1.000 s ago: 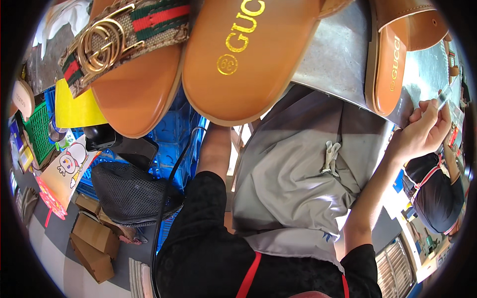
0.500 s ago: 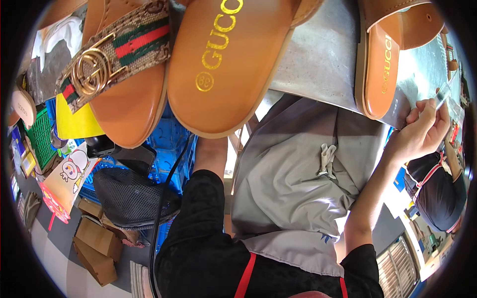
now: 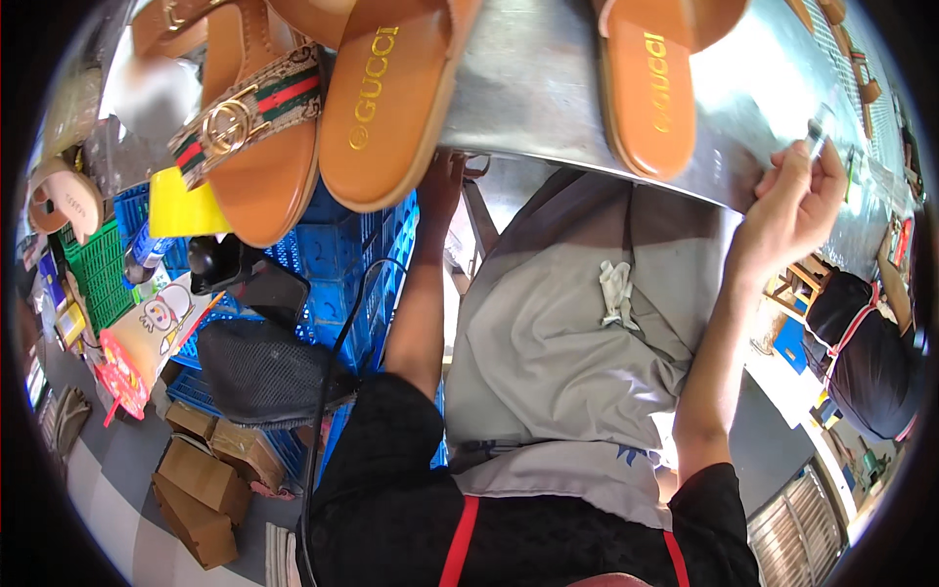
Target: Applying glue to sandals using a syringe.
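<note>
My right hand (image 3: 797,201) is closed in a pinch above the right side of the metal table. Its fingers hold a small, clear, slim object (image 3: 818,132) upright; its exact kind is too small to make out. My left hand (image 3: 442,191) reaches up at the table's front edge, beside the sandal, and its fingers are mostly hidden. Nearest to it, a brown sandal (image 3: 391,127) with gold lettering overhangs the edge. Left of that lies another brown sandal (image 3: 259,201) with a striped strap (image 3: 249,115) and gold buckle. A third brown sandal (image 3: 650,108) stands nearer my right hand.
The metal table (image 3: 528,93) spans the front. Blue crates (image 3: 337,264) stand below at left, with a black mesh bag (image 3: 259,372), a cable and cardboard boxes (image 3: 201,499). A yellow piece (image 3: 181,205) hangs by the sandals. Another person in black (image 3: 866,352) is at far right.
The sandals now appear higher and smaller. My left hand has come into sight at the table edge. My right hand appears further left and higher, still pinching the small clear object.
</note>
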`<act>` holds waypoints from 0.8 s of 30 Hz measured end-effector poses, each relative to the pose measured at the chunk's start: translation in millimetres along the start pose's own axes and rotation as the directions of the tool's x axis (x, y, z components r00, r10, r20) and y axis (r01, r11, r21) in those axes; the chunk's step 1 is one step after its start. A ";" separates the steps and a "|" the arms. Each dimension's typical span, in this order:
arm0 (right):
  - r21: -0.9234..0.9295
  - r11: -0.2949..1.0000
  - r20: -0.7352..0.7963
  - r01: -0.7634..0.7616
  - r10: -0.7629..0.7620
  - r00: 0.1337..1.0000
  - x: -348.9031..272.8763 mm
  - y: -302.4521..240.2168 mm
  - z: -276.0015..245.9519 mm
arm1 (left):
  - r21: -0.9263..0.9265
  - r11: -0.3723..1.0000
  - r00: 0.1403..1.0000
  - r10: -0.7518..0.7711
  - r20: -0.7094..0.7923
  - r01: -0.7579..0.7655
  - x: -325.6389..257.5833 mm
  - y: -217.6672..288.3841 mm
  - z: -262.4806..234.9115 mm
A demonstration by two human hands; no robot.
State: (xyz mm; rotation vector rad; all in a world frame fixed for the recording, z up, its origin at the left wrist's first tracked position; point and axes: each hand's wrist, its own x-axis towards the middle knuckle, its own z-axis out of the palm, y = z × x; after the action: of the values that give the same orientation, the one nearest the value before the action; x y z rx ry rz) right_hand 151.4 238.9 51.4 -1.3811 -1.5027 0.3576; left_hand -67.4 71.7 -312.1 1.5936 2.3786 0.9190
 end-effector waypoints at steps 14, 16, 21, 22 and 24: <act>0.649 0.738 0.260 -0.184 0.012 0.966 -29.3 -15.7 -44.5 | -0.172 0.961 0.835 0.090 -0.543 -0.216 -46.7 191.5 -338.7; 0.670 0.689 0.406 -0.276 -0.028 0.913 -53.7 -20.9 -66.5 | -0.293 0.884 0.615 -0.009 -0.789 -0.364 -32.4 211.4 -349.2; 0.417 0.500 0.741 -0.759 0.296 0.602 -105.1 -32.5 -121.5 | -0.894 0.439 0.838 -0.450 -0.309 -0.094 -21.9 236.9 -330.5; 0.398 0.427 0.759 -0.812 0.344 0.553 -111.2 -33.3 -134.2 | -0.958 0.288 0.857 -0.493 -0.151 -0.003 -15.8 240.7 -320.6; 0.375 0.410 0.745 -0.832 0.401 0.533 -132.2 -16.5 -166.1 | -0.973 0.157 0.904 -0.420 0.087 0.167 -7.0 240.8 -305.1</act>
State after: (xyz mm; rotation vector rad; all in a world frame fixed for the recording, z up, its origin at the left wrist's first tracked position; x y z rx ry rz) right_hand 252.6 53.1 75.0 -1.1761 -0.9131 1.8238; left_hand -4.1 1.8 65.0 0.4444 1.3308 1.9609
